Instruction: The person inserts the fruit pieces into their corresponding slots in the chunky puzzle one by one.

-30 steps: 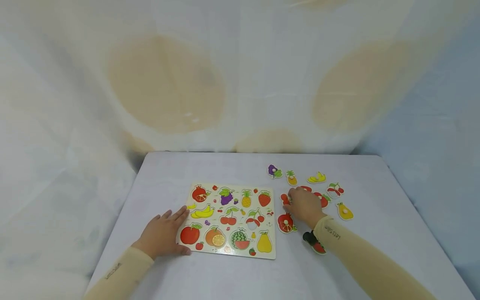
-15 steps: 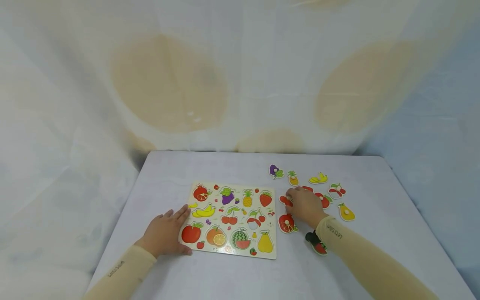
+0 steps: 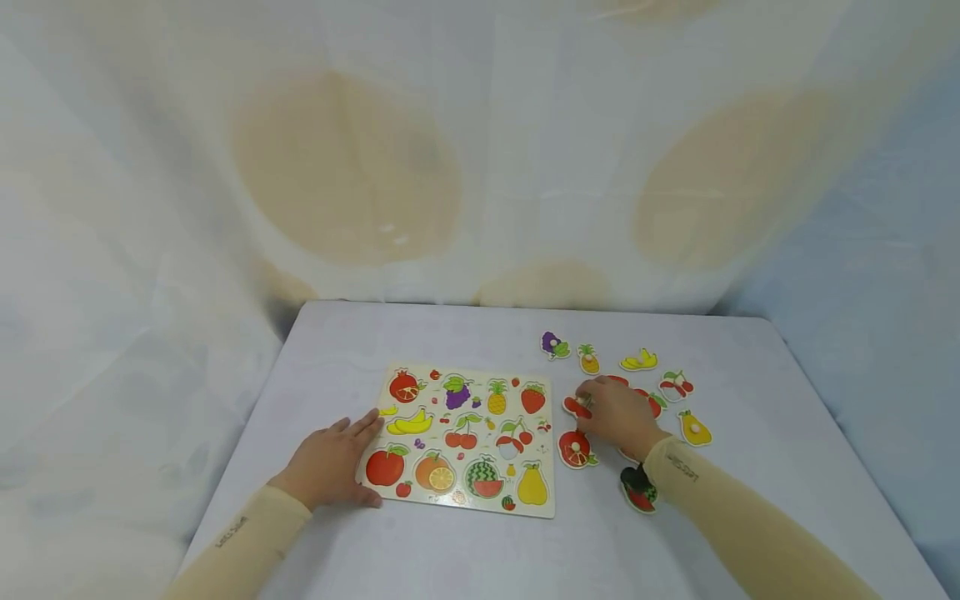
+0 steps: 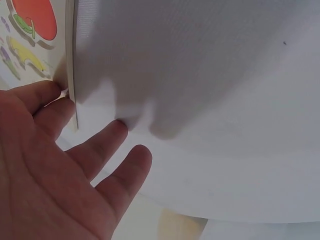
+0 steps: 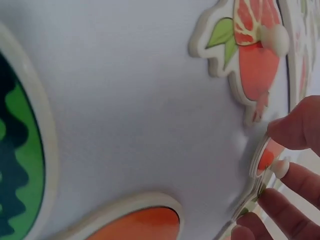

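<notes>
My left hand point(image 3: 330, 467) rests with spread fingers along the left edge of a fruit puzzle board point(image 3: 480, 502). In the left wrist view, two fingertips touch the board's edge point(image 4: 71, 40) and two others lie beyond it. My right hand point(image 3: 618, 415) is just right of the board and pinches a cherry puzzle piece point(image 3: 573, 407) between thumb and fingers. In the right wrist view, the thumb is at one edge of the cherry piece point(image 5: 267, 156), with a finger by its white knob point(image 5: 281, 168). The hand covers part of that piece.
Close by are a pomegranate piece point(image 3: 576, 450) and a watermelon piece point(image 3: 639, 490). Grape point(image 3: 553, 345), pineapple point(image 3: 588, 360), banana point(image 3: 639, 360), red-and-white fruit point(image 3: 677, 386) and pear point(image 3: 694, 428) pieces lie behind and right. The hand partly covers an apple piece point(image 3: 657, 403).
My right hand shifts slightly right and toward me, with the cherry piece turning a little under its fingers. More of the watermelon piece shows beside the sleeve. My left hand stays put on the board.
</notes>
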Demonstrator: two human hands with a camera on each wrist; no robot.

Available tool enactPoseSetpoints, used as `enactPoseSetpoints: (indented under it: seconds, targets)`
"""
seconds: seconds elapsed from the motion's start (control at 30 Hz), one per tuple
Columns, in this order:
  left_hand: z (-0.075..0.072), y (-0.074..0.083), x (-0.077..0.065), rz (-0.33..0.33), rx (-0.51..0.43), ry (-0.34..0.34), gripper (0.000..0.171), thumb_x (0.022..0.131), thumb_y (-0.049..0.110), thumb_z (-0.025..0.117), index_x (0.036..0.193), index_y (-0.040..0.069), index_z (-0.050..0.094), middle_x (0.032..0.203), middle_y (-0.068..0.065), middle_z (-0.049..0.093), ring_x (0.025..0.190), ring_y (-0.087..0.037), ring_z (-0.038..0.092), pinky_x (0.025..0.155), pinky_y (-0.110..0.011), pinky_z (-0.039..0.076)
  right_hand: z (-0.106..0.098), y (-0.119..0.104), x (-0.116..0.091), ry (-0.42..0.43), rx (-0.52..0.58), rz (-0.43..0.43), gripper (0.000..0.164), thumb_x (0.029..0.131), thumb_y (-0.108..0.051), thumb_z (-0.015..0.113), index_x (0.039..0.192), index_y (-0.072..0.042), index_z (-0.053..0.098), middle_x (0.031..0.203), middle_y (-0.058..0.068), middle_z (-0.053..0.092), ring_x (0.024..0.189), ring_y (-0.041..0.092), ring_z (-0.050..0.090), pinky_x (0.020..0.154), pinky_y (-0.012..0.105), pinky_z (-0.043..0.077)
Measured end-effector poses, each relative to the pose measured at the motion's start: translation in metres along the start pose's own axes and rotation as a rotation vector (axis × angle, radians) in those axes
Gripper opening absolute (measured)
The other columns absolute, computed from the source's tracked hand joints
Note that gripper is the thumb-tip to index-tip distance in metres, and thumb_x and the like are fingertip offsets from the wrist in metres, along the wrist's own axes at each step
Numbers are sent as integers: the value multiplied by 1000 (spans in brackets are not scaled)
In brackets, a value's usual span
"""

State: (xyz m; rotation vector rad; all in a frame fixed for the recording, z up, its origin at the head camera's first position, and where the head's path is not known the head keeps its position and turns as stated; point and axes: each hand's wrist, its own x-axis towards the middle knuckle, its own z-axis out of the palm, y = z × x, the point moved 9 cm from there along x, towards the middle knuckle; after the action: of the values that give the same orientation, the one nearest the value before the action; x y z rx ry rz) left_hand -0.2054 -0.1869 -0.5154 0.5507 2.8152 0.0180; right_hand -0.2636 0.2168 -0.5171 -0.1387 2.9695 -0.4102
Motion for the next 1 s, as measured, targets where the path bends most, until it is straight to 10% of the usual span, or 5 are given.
enactPoseSetpoints:
  seconds: [0.37,1.0]
  targets:
    - [1,-3,1,7,3,17,116,59,65,87,152,11,42,158,-4,37,131,-46,45,100,-57,45,-10,-26,-4,-2,48,-54,46,76,-37,87,116,-20,72,124,5,65,109,26,60,80,42,57]
    - [4,5,12,-8,-1,11,117,58,65,87,152,13,43,158,-1,36,132,-45,44,100,-56,46,22,-159,5,-154,-30,-394,38,80,-33,82,116,-25,72,118,-5,65,94,13,59,77,30,53]
